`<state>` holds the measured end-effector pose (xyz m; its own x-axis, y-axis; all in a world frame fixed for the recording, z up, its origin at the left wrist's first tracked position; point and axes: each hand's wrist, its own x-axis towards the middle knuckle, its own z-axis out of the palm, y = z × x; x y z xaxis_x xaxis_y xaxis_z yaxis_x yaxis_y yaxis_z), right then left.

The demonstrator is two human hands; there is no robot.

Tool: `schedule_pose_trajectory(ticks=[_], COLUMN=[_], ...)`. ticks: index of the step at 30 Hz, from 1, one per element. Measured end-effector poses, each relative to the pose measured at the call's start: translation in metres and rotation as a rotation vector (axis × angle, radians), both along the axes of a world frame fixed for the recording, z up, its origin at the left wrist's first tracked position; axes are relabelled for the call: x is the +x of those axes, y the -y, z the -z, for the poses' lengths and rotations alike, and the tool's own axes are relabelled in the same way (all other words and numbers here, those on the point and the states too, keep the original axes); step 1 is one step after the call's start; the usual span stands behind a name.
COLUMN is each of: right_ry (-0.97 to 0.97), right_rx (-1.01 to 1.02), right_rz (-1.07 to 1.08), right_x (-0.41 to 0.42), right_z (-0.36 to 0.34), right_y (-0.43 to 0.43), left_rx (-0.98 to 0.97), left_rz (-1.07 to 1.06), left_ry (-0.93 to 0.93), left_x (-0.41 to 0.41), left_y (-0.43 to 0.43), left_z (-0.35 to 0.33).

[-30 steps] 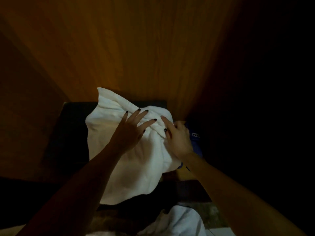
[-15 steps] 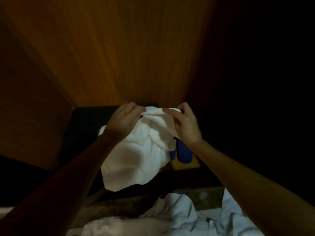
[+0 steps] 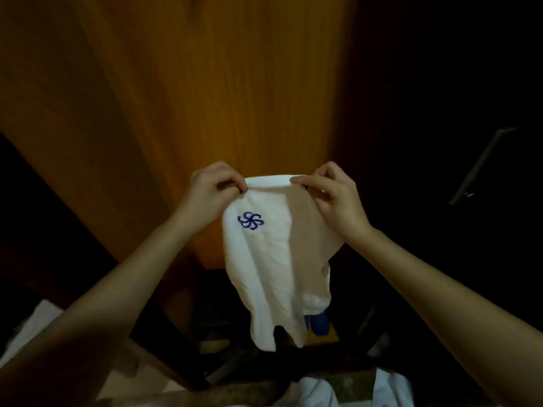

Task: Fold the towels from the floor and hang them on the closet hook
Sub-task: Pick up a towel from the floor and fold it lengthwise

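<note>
wood panel [image 3: 205,98] | hands [image 3: 210,186] [image 3: 335,195] pinch towel [image 3: 273,259] top edge

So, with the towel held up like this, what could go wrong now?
The left hand and right hand pinch only the top edge of the white towel, so a corner may slip free. Its hanging lower end could catch on the dark clutter below. The light is dim, so edges may be matched unevenly when folding.

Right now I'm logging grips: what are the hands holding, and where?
Both hold one white towel by its top edge: left hand and right hand pinch it a little apart; the rest hangs free.
</note>
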<state>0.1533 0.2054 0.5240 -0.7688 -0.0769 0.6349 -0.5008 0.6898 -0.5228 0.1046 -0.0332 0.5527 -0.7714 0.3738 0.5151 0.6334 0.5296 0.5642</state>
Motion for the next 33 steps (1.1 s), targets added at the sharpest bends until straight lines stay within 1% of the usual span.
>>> schedule_pose_trajectory(ticks=[3, 6, 9, 11, 12, 14, 15, 17, 19, 22, 25, 28, 30, 31, 33], right_ry=[-0.041, -0.038, -0.022, 0.002, 0.008, -0.013, -0.026, -0.022, 0.000, 0.009, 0.093, 0.226, 0.265, 0.278, 0.310], right_rx=[0.077, 0.104, 0.109, 0.100, 0.085, -0.026, -0.102, -0.230, -0.266, -0.252, -0.189, -0.051, 0.032, 0.038, -0.038], right_rz=[-0.049, -0.079, -0.055, -0.034, -0.026, 0.002, 0.020, 0.037, 0.028, -0.002, -0.029, -0.106, -0.082, -0.055, -0.034], right_x=[0.032, 0.065, 0.089, 0.103, 0.109, 0.120, 0.125, 0.137, 0.148, 0.163, 0.174, 0.188, 0.195, 0.199, 0.204], right_z=[-0.101, -0.172, -0.219, -0.241, -0.249, -0.259, -0.261, -0.260, -0.254, -0.242, -0.235, -0.229, -0.228, -0.228, -0.230], right_y=[-0.002, -0.005, -0.009, -0.011, -0.012, -0.016, -0.018, -0.025, -0.033, -0.047, -0.070, -0.090, -0.098, -0.101, -0.104], left_rx=[0.056, 0.068, 0.061, -0.017, -0.075, -0.148, -0.139, -0.058, -0.036, -0.082, -0.089, 0.013, 0.046, 0.059, 0.129], left_rz=[-0.024, -0.009, -0.011, -0.001, 0.013, 0.033, 0.031, 0.001, -0.059, -0.124, -0.193, -0.259, -0.259, -0.239, -0.174], left_ry=[-0.044, -0.122, -0.122, -0.064, -0.027, 0.012, 0.029, 0.079, 0.075, 0.034, -0.068, -0.157, -0.148, -0.112, -0.017], left_x=[0.029, 0.059, 0.087, 0.108, 0.120, 0.140, 0.148, 0.164, 0.176, 0.185, 0.187, 0.191, 0.195, 0.199, 0.208], left_y=[0.008, 0.018, 0.026, 0.026, 0.026, 0.029, 0.031, 0.035, 0.031, 0.015, 0.007, 0.003, -0.005, -0.011, -0.025], left_z=[-0.102, -0.178, -0.224, -0.240, -0.245, -0.248, -0.246, -0.239, -0.227, -0.207, -0.202, -0.202, -0.205, -0.208, -0.215])
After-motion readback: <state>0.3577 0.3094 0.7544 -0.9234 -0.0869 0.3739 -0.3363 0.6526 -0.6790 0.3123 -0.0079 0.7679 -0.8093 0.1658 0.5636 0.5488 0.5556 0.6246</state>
